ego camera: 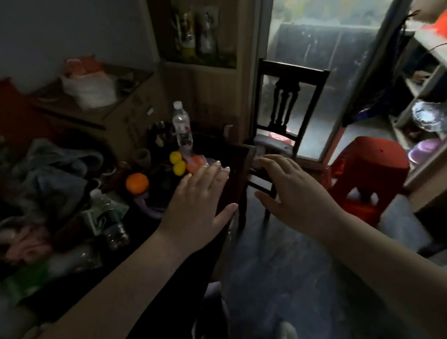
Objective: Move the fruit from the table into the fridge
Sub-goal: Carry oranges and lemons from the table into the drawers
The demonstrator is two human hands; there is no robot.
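Two yellow lemons (177, 162) touching, round orange (137, 183) apart — both hands (198, 197) spread, empty.

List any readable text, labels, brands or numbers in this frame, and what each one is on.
None can be read.
Water bottle: has a label with red patches, print too blurred to read.
Green-labelled bottle lying near the table's front: light markings on the label, not legible.
Packets on the shelf by the door: printed fronts, too dark and blurred.
Orange, two yellow fruits, both hands: no text.
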